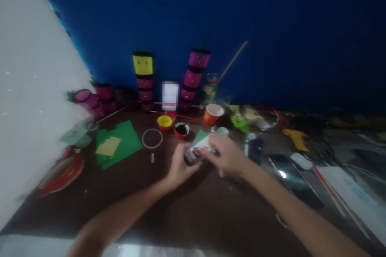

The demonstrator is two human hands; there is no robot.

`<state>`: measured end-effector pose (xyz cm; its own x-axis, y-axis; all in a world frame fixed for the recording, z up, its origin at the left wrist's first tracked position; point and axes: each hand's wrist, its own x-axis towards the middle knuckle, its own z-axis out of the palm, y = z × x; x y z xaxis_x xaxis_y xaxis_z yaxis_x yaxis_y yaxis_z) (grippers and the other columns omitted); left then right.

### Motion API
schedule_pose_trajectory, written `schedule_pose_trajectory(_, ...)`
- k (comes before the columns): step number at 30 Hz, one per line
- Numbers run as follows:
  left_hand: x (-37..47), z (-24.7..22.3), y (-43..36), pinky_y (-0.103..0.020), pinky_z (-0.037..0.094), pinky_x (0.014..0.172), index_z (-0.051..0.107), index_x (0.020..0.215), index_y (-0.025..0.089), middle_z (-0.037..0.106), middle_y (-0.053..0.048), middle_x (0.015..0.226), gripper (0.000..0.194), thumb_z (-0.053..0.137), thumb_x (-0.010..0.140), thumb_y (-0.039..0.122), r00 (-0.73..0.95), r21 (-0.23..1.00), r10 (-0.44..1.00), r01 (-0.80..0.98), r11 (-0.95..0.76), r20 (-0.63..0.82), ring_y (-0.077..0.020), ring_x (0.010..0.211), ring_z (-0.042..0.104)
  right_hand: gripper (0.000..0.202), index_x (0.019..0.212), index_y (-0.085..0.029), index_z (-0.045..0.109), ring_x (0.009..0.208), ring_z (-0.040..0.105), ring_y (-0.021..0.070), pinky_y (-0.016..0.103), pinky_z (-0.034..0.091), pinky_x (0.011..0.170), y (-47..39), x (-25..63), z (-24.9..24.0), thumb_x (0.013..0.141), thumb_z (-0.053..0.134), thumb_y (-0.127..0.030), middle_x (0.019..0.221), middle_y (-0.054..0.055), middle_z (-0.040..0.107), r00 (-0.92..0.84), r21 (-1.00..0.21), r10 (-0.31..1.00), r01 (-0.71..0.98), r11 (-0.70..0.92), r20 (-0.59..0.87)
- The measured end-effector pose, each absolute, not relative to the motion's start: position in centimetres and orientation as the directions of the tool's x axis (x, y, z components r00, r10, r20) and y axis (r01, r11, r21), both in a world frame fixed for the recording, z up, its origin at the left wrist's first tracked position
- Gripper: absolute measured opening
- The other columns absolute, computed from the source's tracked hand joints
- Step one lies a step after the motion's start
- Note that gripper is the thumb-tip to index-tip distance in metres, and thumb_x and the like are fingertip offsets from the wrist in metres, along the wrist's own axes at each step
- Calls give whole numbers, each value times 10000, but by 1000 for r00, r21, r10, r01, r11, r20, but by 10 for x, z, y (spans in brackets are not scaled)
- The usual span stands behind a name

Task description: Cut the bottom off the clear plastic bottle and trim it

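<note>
A small dark bottle with a white and red label (200, 148) is held tilted above the table, between both hands. My left hand (180, 166) wraps round its lower left end. My right hand (226, 150) is closed over its upper right end, and the fingers hide that part; motion blurs them a little. Just beyond the bottle stands a small cup with black inside (181, 130), and beside that a yellow cup (165, 122). A bit of green paper (201, 134) shows behind the bottle.
Green sheets (129, 148), a clear ring (152, 138) and a red plate (63, 174) lie left. Behind stand stacked pink and yellow figures (143, 64) and a paper cup (213, 114). Right are a phone-like black slab (294, 180), a yellow glue gun (296, 139) and cables.
</note>
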<state>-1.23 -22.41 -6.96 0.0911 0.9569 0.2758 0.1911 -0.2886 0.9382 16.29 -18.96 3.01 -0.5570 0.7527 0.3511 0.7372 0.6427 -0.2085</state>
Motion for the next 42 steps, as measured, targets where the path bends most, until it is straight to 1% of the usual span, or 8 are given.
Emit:
schedule_pose_trajectory(3,-12,-70,-225,-348,464,854,481,1121,198,565,-61,1063,569,720,604,192,108,917,934,180,-356,342,-222,978,567,415,767,-150,580,726,489,189,323,350,687,-200,149,22,723,619,-561,771,62,569,-656,-148,735,720,678,172)
schedule_pose_trajectory(7,-16,-72,-226,-363,464,868,479,1132,200,564,-62,1065,555,706,625,192,98,915,935,195,-353,340,-222,982,568,429,756,-157,604,749,481,179,286,335,665,-196,143,16,744,586,-585,794,52,552,-659,-191,750,730,656,59)
schedule_pose_trajectory(9,-18,-73,-227,-363,469,863,476,1135,198,565,-65,1063,546,710,643,225,97,915,937,200,-350,336,-220,975,574,385,754,-157,601,747,483,170,280,329,664,-194,144,18,800,550,-535,796,49,556,-690,-182,723,706,685,44)
schedule_pose_trajectory(12,-19,-74,-227,-357,472,864,476,1136,198,567,-63,1060,528,703,661,239,88,910,932,202,-363,352,-213,977,578,288,828,-148,603,767,492,183,323,319,715,-198,144,20,901,448,-379,819,71,579,-755,-14,654,654,757,51)
schedule_pose_trajectory(17,-17,-77,-229,-345,488,837,490,1132,197,580,-59,1050,526,698,649,202,85,894,921,222,-389,380,-206,959,587,198,909,-129,576,823,512,228,393,307,759,-212,139,13,886,402,-222,877,112,609,-820,185,572,565,804,19)
schedule_pose_trajectory(24,-23,-78,-224,-365,482,848,494,1123,189,572,-71,1059,547,725,629,229,94,861,897,254,-441,431,-220,968,582,187,924,-89,556,793,548,221,374,342,729,-215,134,18,852,394,-147,901,141,620,-834,169,544,526,833,-86)
schedule_pose_trajectory(31,-27,-72,-223,-348,476,819,492,1123,193,569,-67,1039,567,747,625,288,74,841,887,289,-457,457,-219,942,582,224,959,-79,581,869,604,259,386,370,775,-213,118,36,840,478,-239,919,157,658,-769,84,616,611,787,-170)
schedule_pose_trajectory(42,-19,-73,-225,-342,461,808,472,1128,197,554,-65,1022,518,709,676,281,84,836,883,290,-465,462,-209,930,563,196,872,-87,629,838,622,252,351,391,757,-214,119,37,824,495,-223,897,146,681,-656,10,743,749,663,-133)
